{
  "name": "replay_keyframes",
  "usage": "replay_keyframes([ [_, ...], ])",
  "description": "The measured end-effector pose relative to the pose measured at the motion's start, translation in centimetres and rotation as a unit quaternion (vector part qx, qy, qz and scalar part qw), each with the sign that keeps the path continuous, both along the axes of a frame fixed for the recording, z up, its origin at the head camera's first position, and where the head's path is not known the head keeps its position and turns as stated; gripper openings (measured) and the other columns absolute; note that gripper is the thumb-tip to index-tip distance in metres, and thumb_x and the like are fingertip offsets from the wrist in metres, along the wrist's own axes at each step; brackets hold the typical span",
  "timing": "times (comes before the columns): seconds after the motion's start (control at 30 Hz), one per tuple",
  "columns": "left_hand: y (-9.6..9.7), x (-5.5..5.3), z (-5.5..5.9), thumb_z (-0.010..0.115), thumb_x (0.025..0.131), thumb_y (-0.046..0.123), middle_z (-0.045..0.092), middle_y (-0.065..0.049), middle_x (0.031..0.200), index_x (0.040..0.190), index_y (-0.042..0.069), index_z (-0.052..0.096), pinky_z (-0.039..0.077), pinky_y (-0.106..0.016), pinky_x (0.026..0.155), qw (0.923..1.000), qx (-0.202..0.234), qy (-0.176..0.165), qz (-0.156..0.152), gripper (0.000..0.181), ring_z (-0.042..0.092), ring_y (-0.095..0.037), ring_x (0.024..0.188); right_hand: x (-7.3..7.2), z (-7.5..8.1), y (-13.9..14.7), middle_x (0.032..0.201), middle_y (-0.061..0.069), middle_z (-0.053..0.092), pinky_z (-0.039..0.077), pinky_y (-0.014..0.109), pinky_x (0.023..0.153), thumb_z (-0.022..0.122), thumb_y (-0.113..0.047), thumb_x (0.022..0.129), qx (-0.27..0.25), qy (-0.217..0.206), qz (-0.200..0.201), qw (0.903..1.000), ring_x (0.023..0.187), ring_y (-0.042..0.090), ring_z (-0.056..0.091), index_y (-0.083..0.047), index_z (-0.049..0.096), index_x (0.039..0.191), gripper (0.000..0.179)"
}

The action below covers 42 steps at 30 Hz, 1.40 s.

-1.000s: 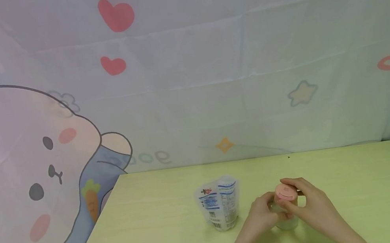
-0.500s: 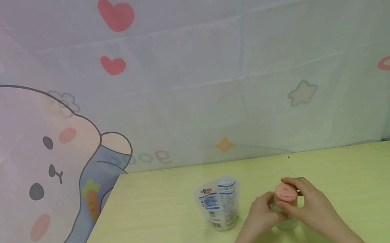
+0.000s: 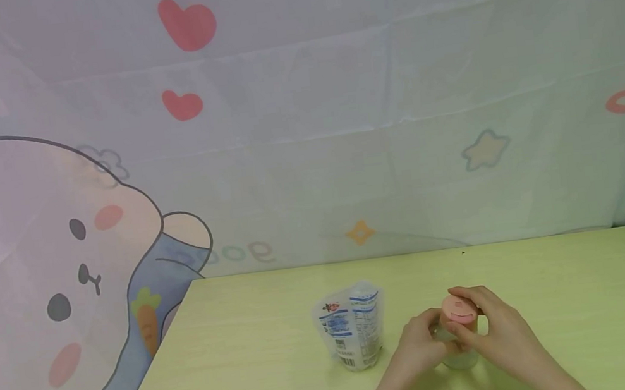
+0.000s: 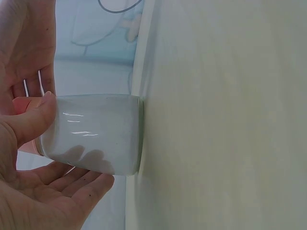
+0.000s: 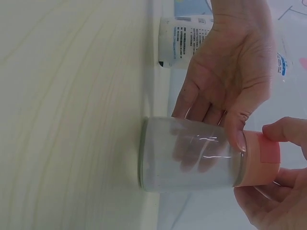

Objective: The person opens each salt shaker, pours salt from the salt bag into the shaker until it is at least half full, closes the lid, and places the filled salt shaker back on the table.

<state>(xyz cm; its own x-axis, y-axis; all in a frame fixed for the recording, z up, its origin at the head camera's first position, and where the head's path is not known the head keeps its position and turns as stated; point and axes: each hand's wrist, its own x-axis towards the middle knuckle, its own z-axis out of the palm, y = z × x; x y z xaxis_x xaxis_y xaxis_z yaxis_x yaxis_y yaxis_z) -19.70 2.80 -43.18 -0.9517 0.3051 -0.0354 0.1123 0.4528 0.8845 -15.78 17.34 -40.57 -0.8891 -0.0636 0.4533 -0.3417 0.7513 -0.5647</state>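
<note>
A clear glass jar point(image 3: 460, 360) with a pink screw lid point(image 3: 459, 308) stands upright on the table. Around the jar's body curls my left hand point(image 3: 419, 344), thumb near the shoulder and fingers behind the glass, as the right wrist view shows through the jar point(image 5: 192, 158). My right hand point(image 3: 500, 328) pinches the lid between thumb and fingers from the right. A smile-shaped line and a small square mark show on the lid's top. Nothing shows inside the jar in the left wrist view.
A white, partly translucent plastic pouch point(image 3: 355, 327) with blue print and a barcode stands left of the left hand. Behind the pale yellow-green table point(image 3: 238, 355) hangs a cloth backdrop point(image 3: 310, 176) with a rabbit, hearts and stars.
The smile mark on the lid has turned slightly counterclockwise, with its right end now higher. The right hand has shifted very little; left hand, jar and pouch stay in place.
</note>
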Motion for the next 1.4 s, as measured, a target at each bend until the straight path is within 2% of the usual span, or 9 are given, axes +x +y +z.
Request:
replay_keyframes([
  [0.23,-0.01,-0.02,-0.04,0.083,0.072,0.023,0.069,0.005,0.117,0.113,0.019,0.067,0.05,-0.043,0.095,1.0,0.0,-0.004,-0.002,0.044,0.061,-0.019,0.114,0.02,-0.15,-0.03,0.117,-0.005,0.063,0.049,0.031,0.077,0.076,-0.029,0.082,0.0,0.006,0.003,1.0,0.097,0.009,0.057,-0.014,0.058,0.127,0.051],
  [0.53,-0.05,0.1,0.06,0.082,0.072,0.022,0.07,0.006,0.114,0.11,0.02,0.068,0.05,-0.044,0.096,0.9999,0.011,-0.008,0.001,0.041,0.061,-0.019,0.114,-0.16,-0.17,0.09,0.118,-0.002,0.062,0.047,0.027,0.073,0.075,-0.035,0.082,-0.008,-0.025,0.004,0.9996,0.095,0.013,0.058,-0.013,0.056,0.129,0.055],
  [0.73,-0.11,0.1,0.09,0.082,0.072,0.023,0.069,0.005,0.115,0.112,0.019,0.067,0.051,-0.043,0.094,0.9999,0.01,-0.009,0.0,0.043,0.061,-0.019,0.113,-0.16,-0.3,0.08,0.116,-0.004,0.062,0.048,0.027,0.075,0.076,-0.031,0.082,-0.004,-0.008,0.008,0.9999,0.094,0.007,0.056,-0.014,0.057,0.128,0.052],
  [0.83,-0.14,0.09,0.07,0.082,0.073,0.022,0.069,0.004,0.117,0.114,0.018,0.067,0.051,-0.042,0.093,0.9999,0.008,-0.007,-0.003,0.045,0.062,-0.019,0.112,-0.15,-0.35,0.04,0.117,-0.004,0.063,0.049,0.029,0.077,0.076,-0.028,0.083,0.001,0.001,0.008,1.0,0.096,0.009,0.057,-0.014,0.058,0.128,0.051],
  [0.93,-0.16,0.09,0.07,0.082,0.073,0.022,0.069,0.003,0.118,0.115,0.017,0.066,0.052,-0.041,0.092,1.0,0.005,-0.004,-0.005,0.045,0.062,-0.019,0.112,-0.13,-0.32,0.03,0.12,-0.001,0.064,0.05,0.036,0.081,0.074,-0.028,0.084,0.001,-0.002,0.012,0.9999,0.102,0.017,0.06,-0.013,0.057,0.129,0.051],
  [1.13,-0.13,0.0,-0.07,0.082,0.073,0.022,0.069,0.004,0.118,0.114,0.018,0.067,0.051,-0.04,0.093,0.9999,0.008,-0.003,-0.008,0.044,0.062,-0.019,0.112,-0.01,-0.09,0.2,0.124,0.001,0.063,0.05,0.043,0.084,0.073,-0.035,0.085,-0.002,-0.027,0.013,0.9996,0.106,0.024,0.06,-0.013,0.053,0.133,0.057],
  [1.4,-0.08,-0.02,-0.1,0.082,0.072,0.022,0.07,0.006,0.114,0.112,0.018,0.068,0.05,-0.04,0.094,0.9999,0.01,0.0,-0.003,0.042,0.061,-0.016,0.112,0.0,0.16,0.38,0.123,0.004,0.06,0.051,0.033,0.074,0.075,-0.037,0.082,-0.019,-0.046,0.016,0.9986,0.1,0.026,0.062,-0.011,0.053,0.13,0.059],
])
